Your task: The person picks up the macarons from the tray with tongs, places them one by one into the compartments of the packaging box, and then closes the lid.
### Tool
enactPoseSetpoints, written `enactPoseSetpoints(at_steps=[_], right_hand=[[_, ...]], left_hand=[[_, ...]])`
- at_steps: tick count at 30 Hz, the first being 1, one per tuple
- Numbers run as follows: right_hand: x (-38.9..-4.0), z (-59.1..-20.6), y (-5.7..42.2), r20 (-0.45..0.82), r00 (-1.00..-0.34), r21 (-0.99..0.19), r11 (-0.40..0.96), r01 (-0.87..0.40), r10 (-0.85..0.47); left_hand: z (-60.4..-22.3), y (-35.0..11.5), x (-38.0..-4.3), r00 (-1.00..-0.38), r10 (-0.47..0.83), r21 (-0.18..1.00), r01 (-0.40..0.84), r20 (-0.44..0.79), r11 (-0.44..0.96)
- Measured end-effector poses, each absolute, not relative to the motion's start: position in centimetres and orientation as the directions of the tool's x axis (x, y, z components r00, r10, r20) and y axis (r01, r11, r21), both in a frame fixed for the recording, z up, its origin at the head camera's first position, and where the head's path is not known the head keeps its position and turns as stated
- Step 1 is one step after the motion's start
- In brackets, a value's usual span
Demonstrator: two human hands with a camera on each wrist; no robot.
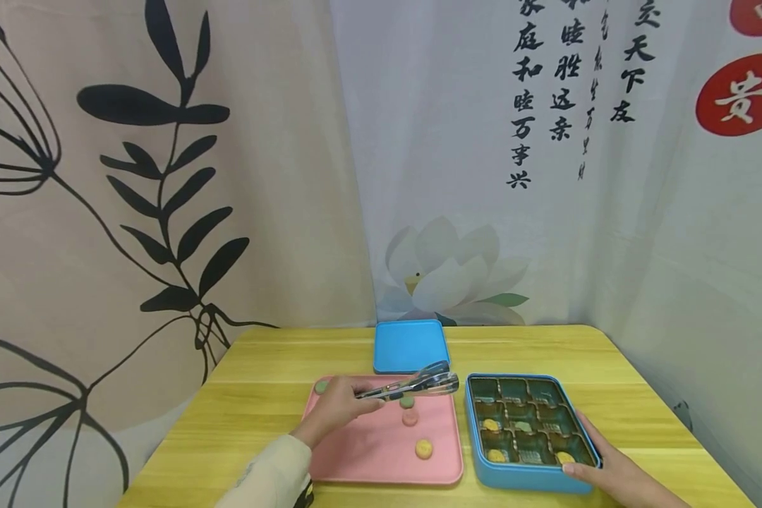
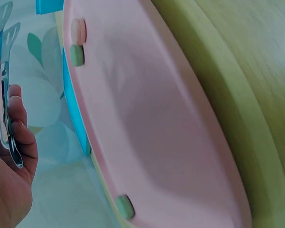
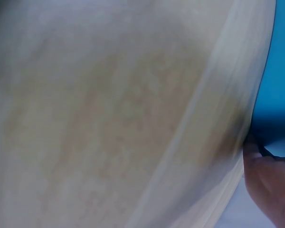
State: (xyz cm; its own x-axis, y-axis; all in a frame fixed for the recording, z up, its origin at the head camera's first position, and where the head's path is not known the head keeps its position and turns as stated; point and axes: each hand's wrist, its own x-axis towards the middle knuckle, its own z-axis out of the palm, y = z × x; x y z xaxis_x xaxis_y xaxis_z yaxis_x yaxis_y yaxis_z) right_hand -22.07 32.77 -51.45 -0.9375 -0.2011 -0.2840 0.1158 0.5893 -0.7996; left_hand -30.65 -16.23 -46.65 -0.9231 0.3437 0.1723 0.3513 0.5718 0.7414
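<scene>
My left hand (image 1: 353,396) grips metal tongs (image 1: 419,384) over the far part of a pink tray (image 1: 368,458). The tong tips hang just above a green pastry (image 1: 407,401), with nothing visibly between them. On the tray also lie a pink pastry (image 1: 410,418), a yellow pastry (image 1: 424,449) and a second green pastry (image 1: 320,386) at the far left corner. My right hand (image 1: 585,451) rests against the near right corner of a blue box (image 1: 521,478), thumb on its rim. Several of the box's compartments hold pastries. In the left wrist view the left hand (image 2: 12,152) holds the tongs (image 2: 4,90) beside the tray (image 2: 161,123).
A blue lid (image 1: 410,346) lies flat behind the tray on the yellow wooden table (image 1: 260,395). Printed curtains close off the back and both sides. The right wrist view is blurred, showing only fingertips (image 3: 266,190) against the blue box (image 3: 281,66).
</scene>
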Motion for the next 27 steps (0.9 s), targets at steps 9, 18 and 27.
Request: enactPoseSetpoints(at_steps=[9, 18, 27], right_hand=[[-21.8, -51.5, 32.8, -0.272, -0.940, -0.803, 0.588, 0.103, -0.207], [-21.8, -51.6, 32.8, -0.260, -0.940, -0.812, 0.577, 0.091, -0.219], [-21.9, -51.6, 32.8, -0.259, -0.945, -0.799, 0.595, 0.092, -0.201]], left_hand=[[-46.4, -18.4, -29.9, -0.923, 0.337, 0.729, 0.358, 0.184, 0.583], [-46.2, -20.2, -29.1, -0.917, 0.345, 0.711, 0.377, 0.198, 0.594], [-46.5, -21.8, -28.0, -0.919, 0.369, 0.732, 0.346, 0.138, 0.587]])
